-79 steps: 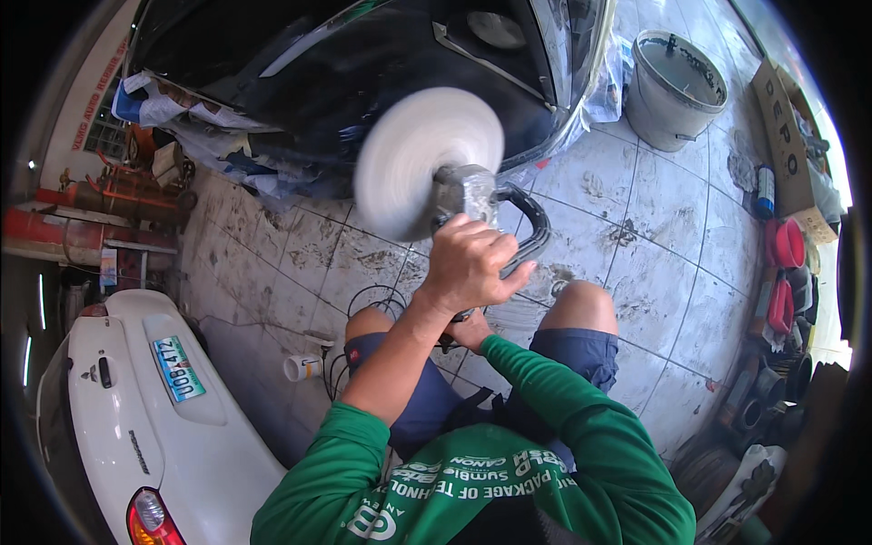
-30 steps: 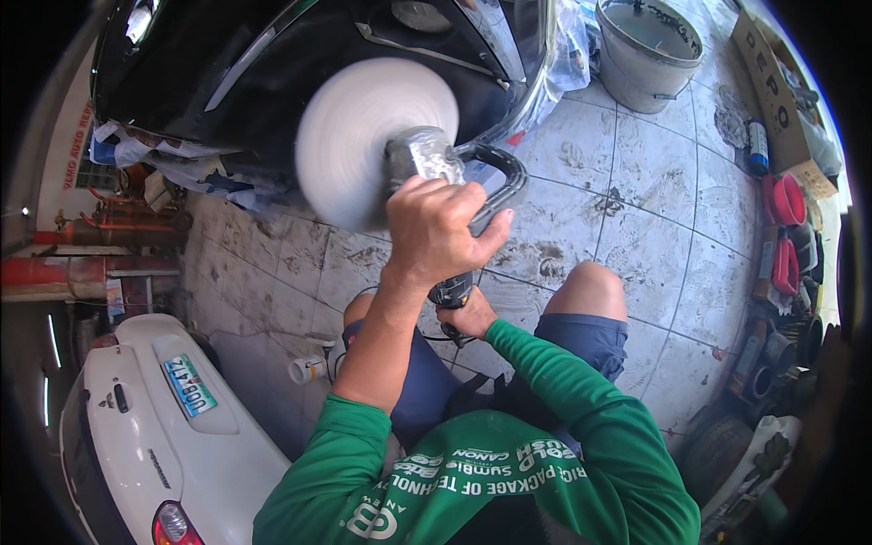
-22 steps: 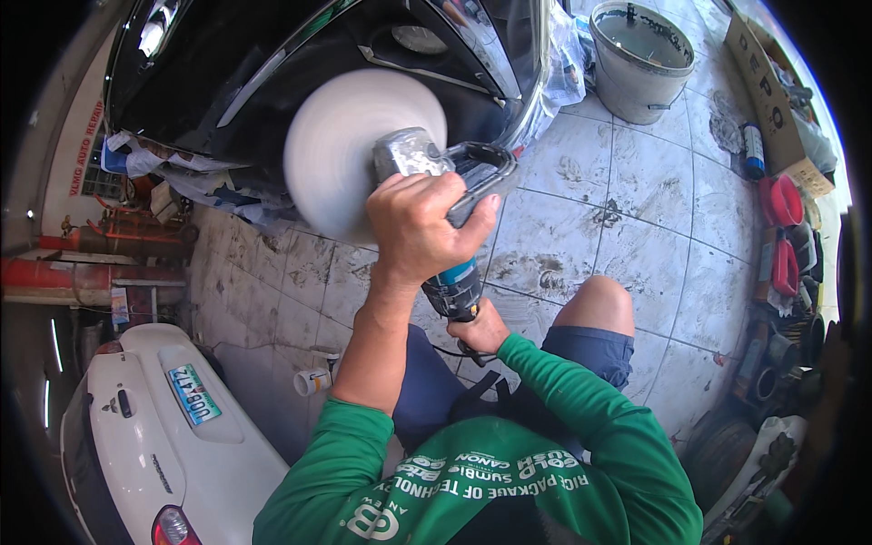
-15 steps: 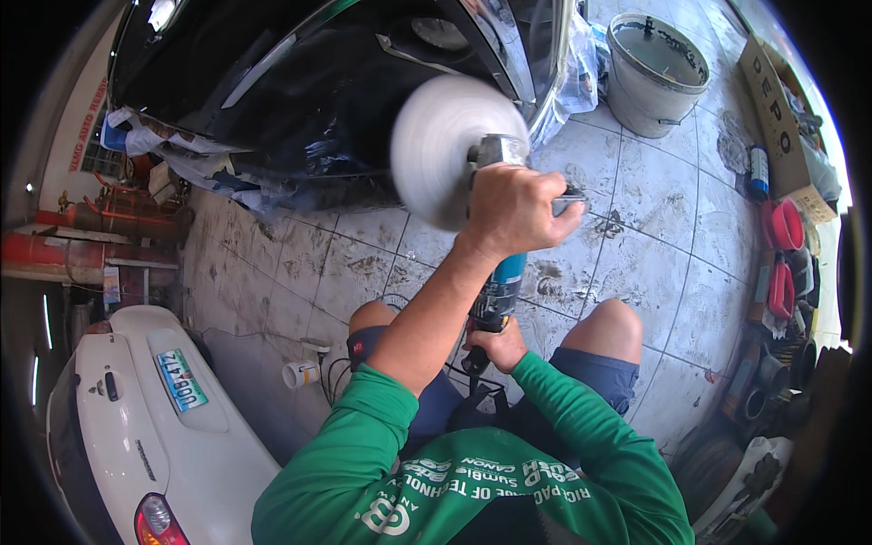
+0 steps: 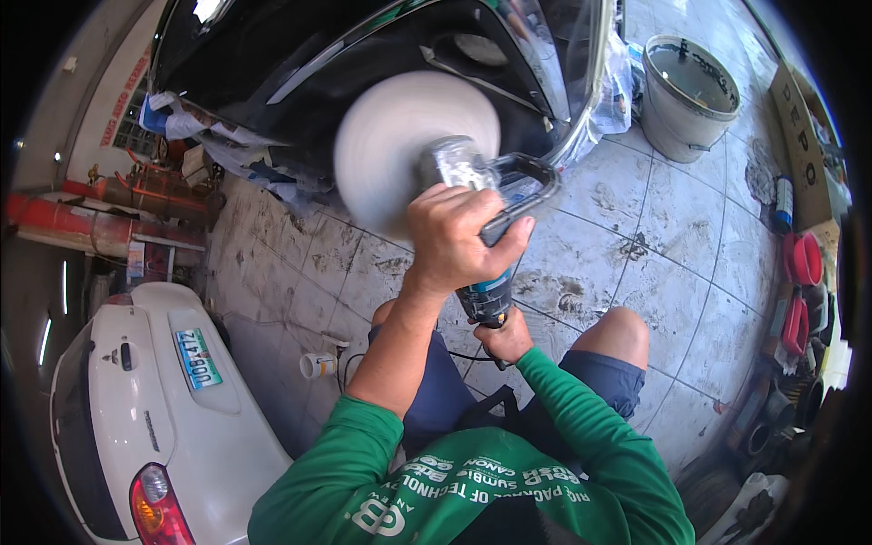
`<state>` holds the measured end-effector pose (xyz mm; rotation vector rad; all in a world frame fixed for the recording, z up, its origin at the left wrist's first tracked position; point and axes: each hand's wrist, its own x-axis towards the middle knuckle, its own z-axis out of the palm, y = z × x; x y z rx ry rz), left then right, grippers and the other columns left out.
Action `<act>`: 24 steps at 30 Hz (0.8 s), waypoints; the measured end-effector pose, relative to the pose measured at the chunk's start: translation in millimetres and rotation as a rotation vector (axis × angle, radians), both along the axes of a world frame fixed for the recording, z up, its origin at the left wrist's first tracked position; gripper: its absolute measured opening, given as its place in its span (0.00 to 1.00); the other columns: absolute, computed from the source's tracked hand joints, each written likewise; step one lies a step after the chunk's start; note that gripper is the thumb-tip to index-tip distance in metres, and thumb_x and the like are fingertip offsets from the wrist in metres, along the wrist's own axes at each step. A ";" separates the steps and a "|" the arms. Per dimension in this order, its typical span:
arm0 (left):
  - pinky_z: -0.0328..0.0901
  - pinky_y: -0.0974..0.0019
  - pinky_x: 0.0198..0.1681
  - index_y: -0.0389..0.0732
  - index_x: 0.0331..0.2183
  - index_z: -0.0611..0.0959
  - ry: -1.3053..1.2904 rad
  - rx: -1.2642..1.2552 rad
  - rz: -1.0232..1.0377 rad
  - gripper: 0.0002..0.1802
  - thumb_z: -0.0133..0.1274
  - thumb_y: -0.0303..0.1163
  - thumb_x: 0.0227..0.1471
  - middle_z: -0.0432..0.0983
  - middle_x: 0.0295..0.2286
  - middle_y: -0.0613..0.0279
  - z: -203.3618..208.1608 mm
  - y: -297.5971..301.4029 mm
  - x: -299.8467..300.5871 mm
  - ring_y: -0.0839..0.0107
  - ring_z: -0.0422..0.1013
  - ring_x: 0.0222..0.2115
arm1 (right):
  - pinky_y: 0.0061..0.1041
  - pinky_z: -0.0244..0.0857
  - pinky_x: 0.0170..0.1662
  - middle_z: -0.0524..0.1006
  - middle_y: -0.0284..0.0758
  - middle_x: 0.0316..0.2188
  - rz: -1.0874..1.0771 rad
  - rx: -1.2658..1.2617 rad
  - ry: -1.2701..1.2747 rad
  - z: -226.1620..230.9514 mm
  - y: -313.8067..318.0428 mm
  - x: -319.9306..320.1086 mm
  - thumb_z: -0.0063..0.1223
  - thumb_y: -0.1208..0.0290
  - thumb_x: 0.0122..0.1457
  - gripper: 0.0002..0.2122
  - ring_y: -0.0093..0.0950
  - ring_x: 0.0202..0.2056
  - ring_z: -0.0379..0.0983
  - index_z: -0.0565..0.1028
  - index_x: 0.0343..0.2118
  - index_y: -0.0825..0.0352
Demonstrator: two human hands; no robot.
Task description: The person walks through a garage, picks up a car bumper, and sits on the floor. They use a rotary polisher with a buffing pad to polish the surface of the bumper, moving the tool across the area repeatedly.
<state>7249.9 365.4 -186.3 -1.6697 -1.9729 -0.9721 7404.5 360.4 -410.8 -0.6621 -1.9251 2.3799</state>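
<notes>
My left hand (image 5: 459, 232) is wrapped over the front part of a teal and black power polisher (image 5: 488, 298), just behind its silver head and beside a black loop handle (image 5: 536, 189). The polisher's rear grip sits in my closed right hand (image 5: 506, 336), close above my lap. A large round white buffing pad (image 5: 391, 136), blurred as if spinning, lies in front of a glossy black car bumper (image 5: 313, 118). Whether the pad touches the bumper I cannot tell; it hides part of the panel.
Clear plastic sheeting (image 5: 614, 102) hangs at the bumper's right end, near a grey bucket (image 5: 677, 136). A cardboard box (image 5: 804, 150), a bottle (image 5: 783, 200) and red containers (image 5: 803, 261) line the right side. At left stand a white car (image 5: 163, 391) and a white cup (image 5: 318, 366).
The polisher's head and pad have swung left, and the pad faces me more broadly. My left hand has moved left with it; both hands keep their hold. The whole view has shifted slightly.
</notes>
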 end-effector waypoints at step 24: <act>0.66 0.59 0.29 0.41 0.24 0.84 -0.217 0.153 0.056 0.17 0.72 0.42 0.48 0.79 0.18 0.63 -1.5 -110.6 -29.9 0.61 0.76 0.18 | 0.43 0.77 0.44 0.85 0.51 0.33 -0.039 0.425 0.064 16.7 -8.8 2.3 0.65 0.75 0.47 0.15 0.50 0.38 0.85 0.81 0.39 0.72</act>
